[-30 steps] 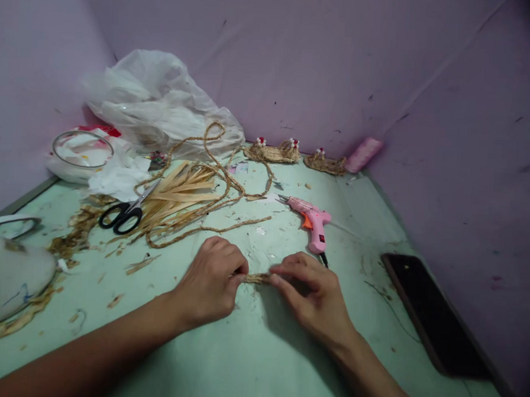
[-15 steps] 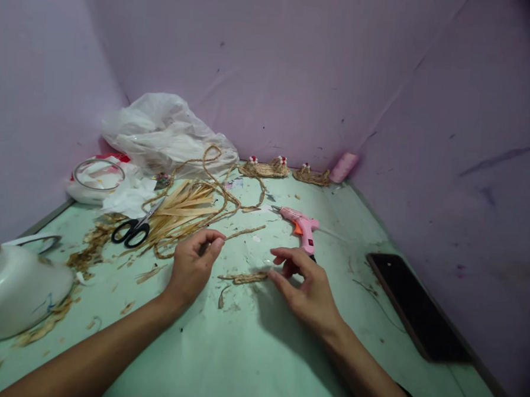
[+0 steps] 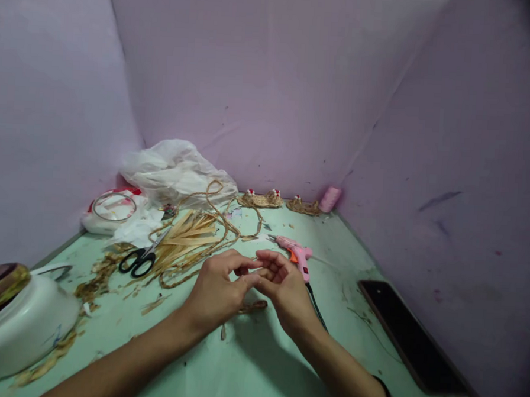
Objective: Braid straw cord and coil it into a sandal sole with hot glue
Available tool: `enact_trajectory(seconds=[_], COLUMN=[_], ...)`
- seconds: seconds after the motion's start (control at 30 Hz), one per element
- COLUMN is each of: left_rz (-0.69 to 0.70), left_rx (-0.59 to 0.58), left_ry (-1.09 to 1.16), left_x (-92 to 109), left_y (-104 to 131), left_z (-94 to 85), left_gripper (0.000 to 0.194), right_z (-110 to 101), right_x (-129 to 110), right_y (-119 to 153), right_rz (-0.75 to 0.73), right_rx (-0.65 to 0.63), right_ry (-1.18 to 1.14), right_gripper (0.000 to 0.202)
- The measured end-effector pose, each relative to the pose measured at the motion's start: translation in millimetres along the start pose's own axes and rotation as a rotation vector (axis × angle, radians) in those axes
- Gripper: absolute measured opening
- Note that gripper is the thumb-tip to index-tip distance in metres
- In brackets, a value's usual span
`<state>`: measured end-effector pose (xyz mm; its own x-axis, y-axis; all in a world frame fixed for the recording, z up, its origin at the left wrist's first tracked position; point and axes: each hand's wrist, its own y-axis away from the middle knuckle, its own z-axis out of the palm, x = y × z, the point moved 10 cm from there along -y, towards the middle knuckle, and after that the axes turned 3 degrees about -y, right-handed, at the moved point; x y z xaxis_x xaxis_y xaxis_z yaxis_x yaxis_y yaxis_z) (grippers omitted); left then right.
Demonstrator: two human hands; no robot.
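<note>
My left hand (image 3: 220, 285) and my right hand (image 3: 282, 288) meet over the middle of the table, fingertips touching or nearly so. My left thumb and fingers are pinched on a short twisted straw cord, now almost wholly hidden by the fingers. The fingers of my right hand are curled in at the same spot; what they hold is hidden. Just under the hands lies a small braided straw piece (image 3: 254, 307), partly covered. A pink glue gun (image 3: 295, 253) rests on its side beyond my right hand.
Black-handled scissors (image 3: 139, 262), straw strips (image 3: 190, 230) and a long looped cord (image 3: 228, 226) lie left of centre. A white pot (image 3: 27, 322) stands at left, a phone (image 3: 411, 336) at right. Straw sandals (image 3: 260, 200), a pink thread spool (image 3: 330, 199) and a plastic bag (image 3: 177, 173) sit at the back.
My hands, apart before, have come together, with the right hand's fingers closing in at the left hand's cord. The view has tilted up, so the table sits lower.
</note>
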<state>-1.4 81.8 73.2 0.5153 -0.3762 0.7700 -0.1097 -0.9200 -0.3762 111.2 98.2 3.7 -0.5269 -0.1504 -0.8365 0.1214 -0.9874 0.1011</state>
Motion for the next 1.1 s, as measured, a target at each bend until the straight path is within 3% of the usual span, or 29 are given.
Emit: enact_trajectory(seconds=[0.13, 0.23, 0.4, 0.6, 0.7, 0.8, 0.93, 1.0, 1.1], left_rz=[0.141, 0.230, 0.052, -0.152, -0.233, -0.224, -0.144, -0.147, -0.116], left_rx=[-0.004, 0.082, 0.273, 0.365, 0.423, 0.298, -0.134, -0.168, -0.083], left_ry=[-0.189, -0.342, -0.418, -0.428, -0.388, -0.258, 0.083, 0.189, 0.158], left_x=[3.2, -0.4, -29.3, -60.2, -75.1, -73.4, -44.2, -35.3, -33.3], left_y=[-8.3, -13.8, -26.5, -34.0, -37.3, -42.1, -33.3, -25.4, -20.5], left_z=[-10.1, -29.4, -75.5, -107.6, -121.8, -105.2, -33.1, -16.6, -16.6], left_gripper=[0.020, 0.020, 0.027, 0.042, 0.040, 0.023, 0.018, 0.016, 0.015], right_z=[32.1, 49.6, 38.8, 33.1, 32.6, 33.6, 36.9, 39.0, 43.1], right_x=[-13.9, -10.5, 2.8, 9.6, 9.0, 12.8, 19.5, 23.6, 29.7], right_y=[-1.1, 0.0, -8.3, -14.0, -14.4, -13.7, -10.8, -8.5, -5.1], right_rz=[-0.112, -0.030, 0.130, 0.166, 0.151, 0.168, 0.189, 0.210, 0.279], right_rx=[-0.115, -0.223, -0.148, -0.165, -0.152, -0.140, -0.156, -0.176, -0.211], right_ry=[0.073, -0.017, -0.165, -0.205, -0.202, -0.202, -0.229, -0.240, -0.274], right_gripper=[0.049, 0.048, 0.048, 0.041, 0.037, 0.038, 0.042, 0.043, 0.043])
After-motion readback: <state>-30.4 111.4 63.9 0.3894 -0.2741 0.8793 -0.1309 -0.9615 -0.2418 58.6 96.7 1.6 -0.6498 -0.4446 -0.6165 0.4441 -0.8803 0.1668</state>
